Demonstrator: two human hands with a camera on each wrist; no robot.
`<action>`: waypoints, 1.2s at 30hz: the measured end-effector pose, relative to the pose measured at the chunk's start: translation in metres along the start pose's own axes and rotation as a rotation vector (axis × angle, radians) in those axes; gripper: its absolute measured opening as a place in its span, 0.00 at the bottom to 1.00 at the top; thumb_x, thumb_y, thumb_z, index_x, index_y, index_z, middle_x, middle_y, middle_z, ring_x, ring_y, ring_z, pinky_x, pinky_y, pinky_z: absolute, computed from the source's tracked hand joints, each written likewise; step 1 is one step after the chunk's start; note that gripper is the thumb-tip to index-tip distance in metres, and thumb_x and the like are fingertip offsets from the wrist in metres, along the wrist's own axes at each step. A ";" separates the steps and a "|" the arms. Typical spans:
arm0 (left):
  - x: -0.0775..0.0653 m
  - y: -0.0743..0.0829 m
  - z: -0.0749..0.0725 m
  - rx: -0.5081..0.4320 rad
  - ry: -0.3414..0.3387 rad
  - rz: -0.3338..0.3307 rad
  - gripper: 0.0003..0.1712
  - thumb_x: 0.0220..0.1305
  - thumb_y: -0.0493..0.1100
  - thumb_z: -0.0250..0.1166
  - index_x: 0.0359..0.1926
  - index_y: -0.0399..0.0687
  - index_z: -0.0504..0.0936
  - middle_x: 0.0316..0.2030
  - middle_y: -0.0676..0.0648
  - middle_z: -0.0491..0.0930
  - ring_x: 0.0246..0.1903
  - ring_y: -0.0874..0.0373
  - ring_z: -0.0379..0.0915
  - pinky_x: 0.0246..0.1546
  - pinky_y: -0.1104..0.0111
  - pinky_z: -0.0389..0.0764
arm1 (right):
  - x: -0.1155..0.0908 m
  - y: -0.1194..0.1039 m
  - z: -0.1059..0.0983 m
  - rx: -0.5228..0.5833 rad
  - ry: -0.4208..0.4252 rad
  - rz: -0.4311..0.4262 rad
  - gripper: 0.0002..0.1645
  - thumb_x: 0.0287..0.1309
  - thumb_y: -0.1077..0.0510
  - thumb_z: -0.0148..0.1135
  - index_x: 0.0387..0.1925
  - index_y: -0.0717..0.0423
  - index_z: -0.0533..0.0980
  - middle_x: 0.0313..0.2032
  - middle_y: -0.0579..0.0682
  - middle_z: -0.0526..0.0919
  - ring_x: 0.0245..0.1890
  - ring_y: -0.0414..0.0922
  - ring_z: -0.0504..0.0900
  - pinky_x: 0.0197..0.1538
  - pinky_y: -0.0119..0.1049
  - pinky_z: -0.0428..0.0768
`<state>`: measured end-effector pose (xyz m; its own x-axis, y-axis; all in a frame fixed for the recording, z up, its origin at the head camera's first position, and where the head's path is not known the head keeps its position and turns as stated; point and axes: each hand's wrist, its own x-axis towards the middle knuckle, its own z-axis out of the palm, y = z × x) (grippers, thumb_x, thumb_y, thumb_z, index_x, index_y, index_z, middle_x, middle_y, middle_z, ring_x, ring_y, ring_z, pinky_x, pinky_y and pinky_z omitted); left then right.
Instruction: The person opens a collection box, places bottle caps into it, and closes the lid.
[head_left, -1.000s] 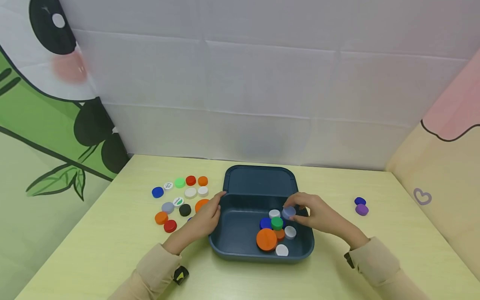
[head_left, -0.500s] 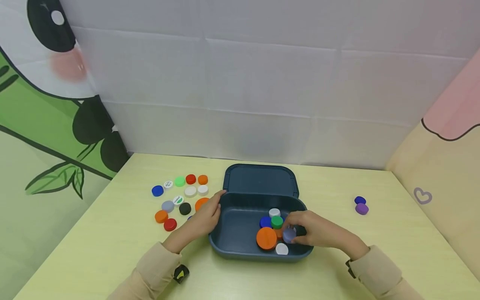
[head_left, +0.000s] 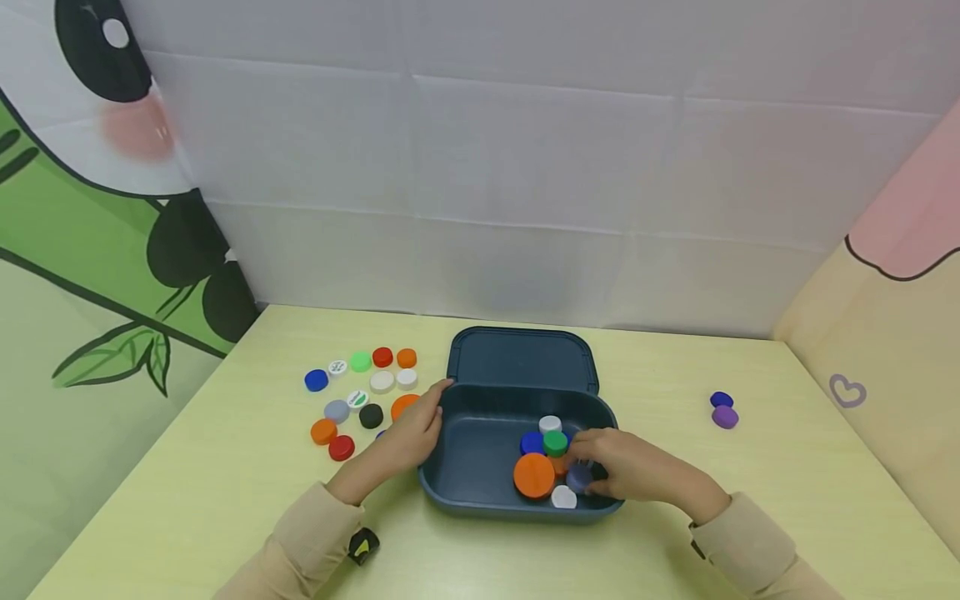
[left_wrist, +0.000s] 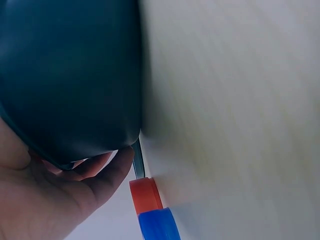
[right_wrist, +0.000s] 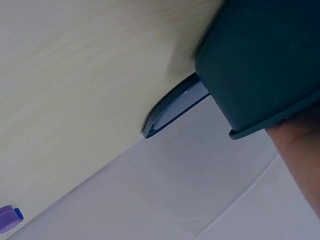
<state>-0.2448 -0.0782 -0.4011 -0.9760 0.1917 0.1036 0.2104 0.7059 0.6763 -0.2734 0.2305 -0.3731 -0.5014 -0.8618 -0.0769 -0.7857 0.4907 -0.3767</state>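
My left hand (head_left: 411, 435) grips the left side of a dark blue plastic box (head_left: 480, 505), fingers curled against its outer wall in the left wrist view. My right hand (head_left: 641, 468) reaches over the right rim into the box and pinches a pale blue bottle cap (head_left: 578, 477), low among the caps there. Beside it lie a large orange cap (head_left: 534, 475), a green cap (head_left: 555, 442), a blue cap (head_left: 532, 443) and white caps (head_left: 564, 497). In the right wrist view the box wall hides my right fingertips.
A dark blue lid (head_left: 522, 360) lies behind the box. Several loose caps, among them a black cap (head_left: 371, 416) and a red cap (head_left: 341, 447), are spread on the table left of the box. At the right a purple cap (head_left: 724, 417) touches a dark blue cap (head_left: 722, 399).
My right hand has brought the pale blue cap from the box's back right toward the front and lower, over where a white cap showed. My left hand stays on the box.
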 end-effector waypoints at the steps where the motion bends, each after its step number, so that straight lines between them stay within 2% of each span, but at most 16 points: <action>1: 0.000 0.000 0.000 -0.001 0.000 0.000 0.26 0.68 0.33 0.41 0.66 0.36 0.54 0.64 0.35 0.61 0.62 0.44 0.61 0.62 0.52 0.63 | 0.000 0.000 0.000 -0.004 -0.001 0.001 0.18 0.43 0.62 0.70 0.40 0.52 0.79 0.39 0.41 0.80 0.38 0.36 0.76 0.44 0.29 0.80; 11: 0.001 -0.002 0.001 0.007 0.005 0.012 0.26 0.67 0.32 0.41 0.66 0.36 0.55 0.63 0.35 0.61 0.62 0.43 0.60 0.62 0.51 0.63 | 0.002 -0.002 0.000 -0.015 -0.013 0.012 0.19 0.43 0.62 0.70 0.41 0.52 0.80 0.39 0.42 0.80 0.38 0.38 0.77 0.45 0.31 0.80; 18: 0.000 -0.002 0.001 0.004 0.004 0.012 0.26 0.67 0.32 0.41 0.66 0.36 0.55 0.63 0.34 0.61 0.62 0.43 0.60 0.62 0.51 0.63 | 0.000 0.000 -0.001 0.085 0.021 0.006 0.15 0.47 0.60 0.67 0.41 0.51 0.79 0.39 0.41 0.80 0.39 0.38 0.77 0.45 0.33 0.80; 25: 0.000 -0.003 0.001 0.002 0.007 0.012 0.25 0.67 0.32 0.41 0.66 0.36 0.55 0.63 0.34 0.61 0.63 0.43 0.59 0.62 0.51 0.62 | -0.001 0.008 -0.004 0.135 0.149 -0.060 0.15 0.49 0.61 0.65 0.42 0.55 0.77 0.41 0.48 0.80 0.41 0.44 0.77 0.45 0.38 0.80; 32: 0.000 -0.004 0.001 0.000 0.006 0.015 0.25 0.68 0.32 0.41 0.66 0.35 0.55 0.64 0.34 0.60 0.63 0.42 0.58 0.62 0.51 0.61 | -0.006 0.021 -0.011 0.207 0.348 -0.068 0.19 0.49 0.61 0.66 0.46 0.52 0.75 0.43 0.50 0.80 0.39 0.45 0.78 0.43 0.38 0.80; 36: 0.000 -0.003 0.001 -0.001 0.007 0.013 0.25 0.67 0.32 0.41 0.65 0.35 0.55 0.64 0.34 0.60 0.63 0.42 0.59 0.62 0.50 0.61 | -0.011 0.032 -0.016 0.223 0.431 -0.057 0.20 0.49 0.58 0.67 0.47 0.51 0.75 0.43 0.49 0.81 0.41 0.45 0.79 0.43 0.36 0.80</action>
<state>-0.2456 -0.0796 -0.4034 -0.9736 0.1961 0.1170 0.2228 0.7030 0.6754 -0.2987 0.2572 -0.3699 -0.6016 -0.7317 0.3204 -0.7426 0.3645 -0.5619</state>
